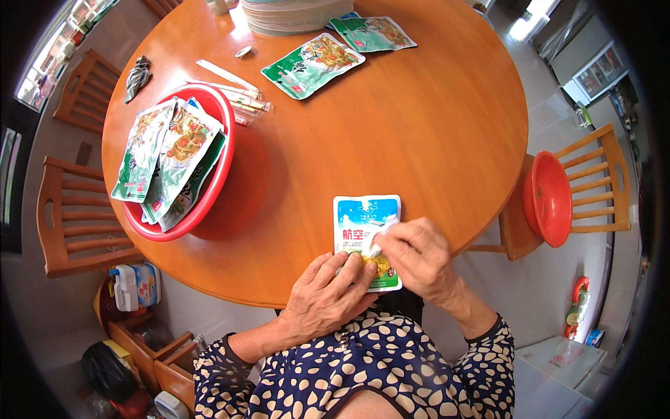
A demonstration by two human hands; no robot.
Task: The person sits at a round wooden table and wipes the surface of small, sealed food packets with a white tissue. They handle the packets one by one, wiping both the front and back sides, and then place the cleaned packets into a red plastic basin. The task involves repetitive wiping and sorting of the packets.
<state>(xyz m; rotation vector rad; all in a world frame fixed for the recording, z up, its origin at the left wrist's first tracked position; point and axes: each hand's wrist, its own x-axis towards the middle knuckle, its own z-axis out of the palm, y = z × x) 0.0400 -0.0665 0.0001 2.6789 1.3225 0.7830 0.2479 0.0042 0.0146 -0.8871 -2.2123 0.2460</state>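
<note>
A blue, white and green food pouch [366,209] lies flat near the table's front edge. My left hand [324,293] rests over its lower left part, fingers stretched out and holding it down. Above the pouch's right side, my right hand [422,258] is closed in a pinch. A bit of a white wad [376,246] shows at its fingertips, tissue or cloth by its look; most of it is hidden by the fingers. To the left stands a red basin [225,140] filled with several green-and-white food pouches [183,136].
The round wooden table [419,133] also carries loose pouches [314,64], a stack of pale round plates [293,17], wrapped chopsticks [241,98] and a crumpled dark cloth [138,78]. A red basin [549,199] sits on a chair at the right. More wooden chairs [80,216] line the left.
</note>
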